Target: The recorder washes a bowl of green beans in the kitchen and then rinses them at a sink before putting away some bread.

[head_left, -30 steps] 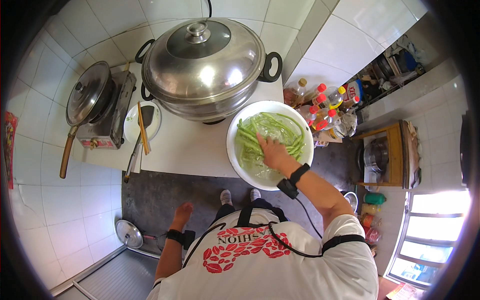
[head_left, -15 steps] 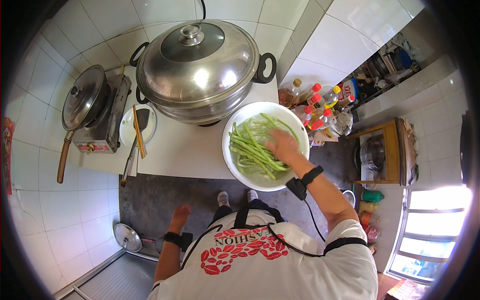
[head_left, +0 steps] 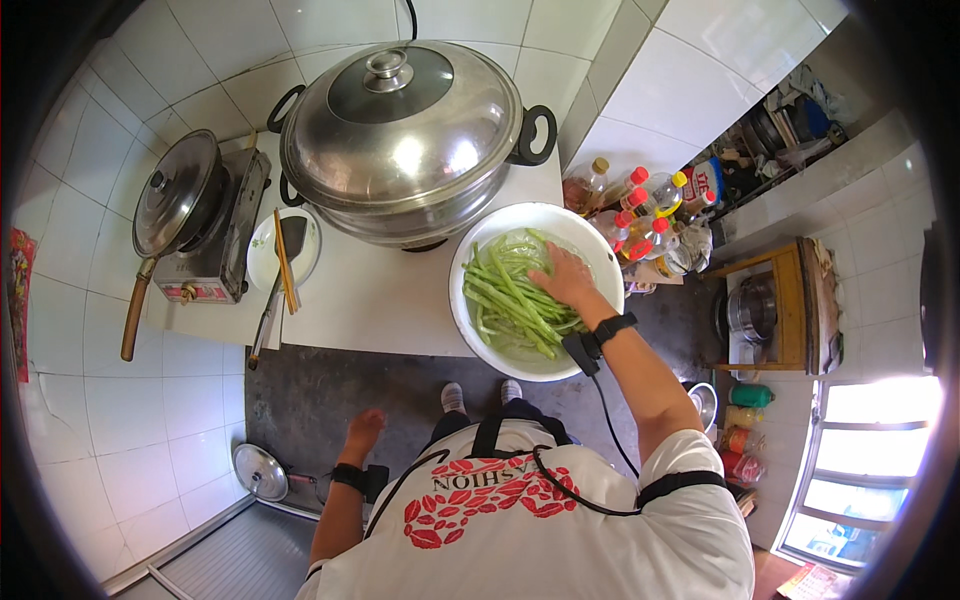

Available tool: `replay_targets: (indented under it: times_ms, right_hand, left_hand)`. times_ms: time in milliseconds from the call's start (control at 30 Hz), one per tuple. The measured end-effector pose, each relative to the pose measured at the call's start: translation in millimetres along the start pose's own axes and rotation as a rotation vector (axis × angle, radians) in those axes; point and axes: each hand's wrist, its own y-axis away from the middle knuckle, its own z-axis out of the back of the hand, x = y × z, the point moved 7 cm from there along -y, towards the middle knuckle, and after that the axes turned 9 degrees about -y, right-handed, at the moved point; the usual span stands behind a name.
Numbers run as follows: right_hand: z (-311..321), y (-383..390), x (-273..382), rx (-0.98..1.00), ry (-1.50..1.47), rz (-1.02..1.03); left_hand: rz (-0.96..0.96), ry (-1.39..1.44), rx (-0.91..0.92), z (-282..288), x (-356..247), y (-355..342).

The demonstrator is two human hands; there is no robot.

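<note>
A white basin [head_left: 490, 355] on the counter's front right holds water and long green beans [head_left: 505, 290]. My right hand [head_left: 565, 275] is down among the beans at the basin's right side, fingers spread and touching them; its fingertips are partly hidden in the water. My left hand [head_left: 363, 428] hangs low over the floor beside my body, empty, with loosely bent fingers, away from the counter. Behind the basin stands a large lidded steel pot [head_left: 395, 135]. Left of the pot, a plate [head_left: 262, 258] carries wooden chopsticks [head_left: 288, 260] and a dark spatula [head_left: 262, 330].
A gas stove [head_left: 215, 270] with a lidded pan [head_left: 165, 190] is at the left. Several bottles [head_left: 645, 200] crowd the counter's right end. A wooden rack [head_left: 795, 320] with pots stands at the right. A lid [head_left: 261, 470] rests low by the left wall.
My right hand has moved about in the basin, from mid-left among the beans toward the upper right, and the beans have shifted and straightened. My left hand has stayed low.
</note>
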Motion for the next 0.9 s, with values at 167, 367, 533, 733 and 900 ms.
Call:
replay_targets:
  times_ms: [167,367,533,733,900]
  right_hand:
    - [-25.7,23.9,42.9,0.247,0.031,-0.004]
    - [-43.2,54.1,57.8,0.287,0.335,0.136]
    - [-35.5,32.4,46.3,0.239,0.293,0.120]
    - [-20.9,29.1,39.3,0.450,-0.160,0.271]
    - [-25.8,9.1,12.2,0.577,-0.447,0.238]
  left_hand:
    - [0.013,0.013,-0.007,0.3,2.0,1.8]
    - [-0.051,0.005,-0.007,-5.4,13.2,-5.8]
    - [-0.036,-0.044,-0.021,-0.5,-11.0,0.8]
    - [-0.061,-0.058,-0.018,0.3,3.4,-3.4]
    - [-0.043,0.033,0.003,-6.5,9.0,-7.5]
